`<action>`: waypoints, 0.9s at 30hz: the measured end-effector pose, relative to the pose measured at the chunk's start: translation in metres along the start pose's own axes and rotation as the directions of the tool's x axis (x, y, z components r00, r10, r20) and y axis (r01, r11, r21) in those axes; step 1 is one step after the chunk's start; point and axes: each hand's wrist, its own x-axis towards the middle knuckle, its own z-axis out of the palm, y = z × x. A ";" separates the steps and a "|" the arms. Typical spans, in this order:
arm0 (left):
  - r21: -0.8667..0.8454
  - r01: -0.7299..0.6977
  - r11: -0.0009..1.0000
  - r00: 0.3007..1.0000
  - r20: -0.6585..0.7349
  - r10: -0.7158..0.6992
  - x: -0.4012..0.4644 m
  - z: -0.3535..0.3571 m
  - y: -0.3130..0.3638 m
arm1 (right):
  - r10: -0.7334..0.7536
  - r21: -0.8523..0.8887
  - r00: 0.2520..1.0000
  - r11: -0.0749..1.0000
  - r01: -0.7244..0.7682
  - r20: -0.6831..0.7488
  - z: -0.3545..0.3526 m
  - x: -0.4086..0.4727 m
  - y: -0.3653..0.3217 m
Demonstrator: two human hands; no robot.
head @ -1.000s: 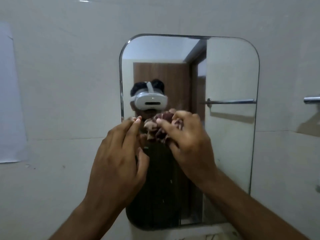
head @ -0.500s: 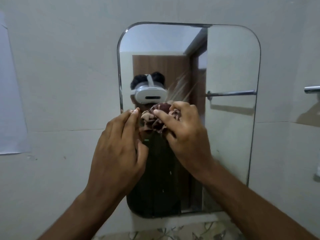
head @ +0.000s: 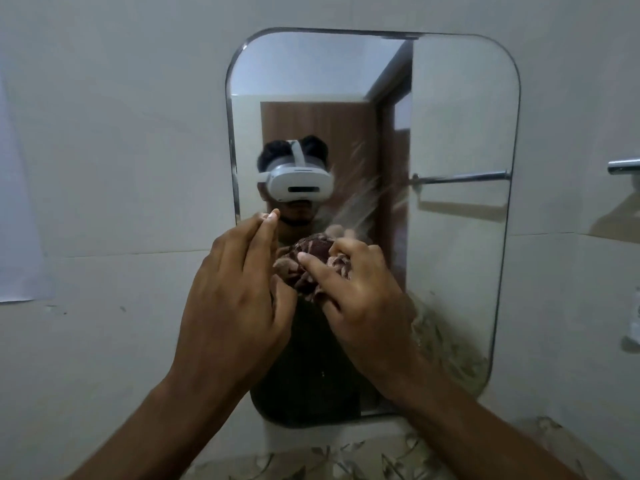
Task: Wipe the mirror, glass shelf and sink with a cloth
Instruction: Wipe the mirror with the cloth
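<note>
1. In front of the rounded-corner rectangular wall mirror [head: 450, 133], both bare hands are raised side by side at about its middle height.
2. The right hand [head: 360, 299] grips a bunched maroon-and-beige patterned cloth [head: 311, 258], fingers curled round it and the forefinger lying across its front.
3. The cloth sits against the mirror's lower central part; pale streaks [head: 360, 206] fan up and to the right on the glass just above it.
4. The left hand [head: 232, 306] holds nothing; its fingers are loosely bent, with the fingertips [head: 272, 216] up near the mirror's left edge. Whether they touch the glass cannot be told.
5. The mirror hangs on a plain off-white tiled wall [head: 121, 150].
6. A chrome bar [head: 623, 166] juts in at the right edge of the view, and its reflection shows inside the mirror.
7. Below the mirror runs a strip of leaf-patterned tile [head: 346, 462].
8. A pale sheet [head: 17, 220] is stuck to the wall at far left.
</note>
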 end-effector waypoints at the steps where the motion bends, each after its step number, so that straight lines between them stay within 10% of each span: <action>1: 0.000 0.001 1.000 1.000 0.000 -0.001 -0.001 0.000 0.000 | 0.018 0.013 1.000 1.000 -0.018 0.004 -0.002 0.000 0.004; 7: -0.017 0.023 1.000 1.000 0.005 -0.023 -0.004 -0.001 -0.005 | 0.338 0.040 0.909 0.940 -0.339 -0.246 -0.026 0.031 0.054; 17: 0.005 -0.023 1.000 0.997 0.071 0.023 -0.014 0.010 0.006 | 0.123 0.013 0.992 0.992 -0.122 -0.019 0.005 -0.035 -0.011; 27: -0.001 0.031 1.000 0.996 0.082 -0.030 -0.029 0.011 -0.003 | 0.329 0.035 0.932 0.944 -0.327 -0.154 -0.008 -0.003 0.018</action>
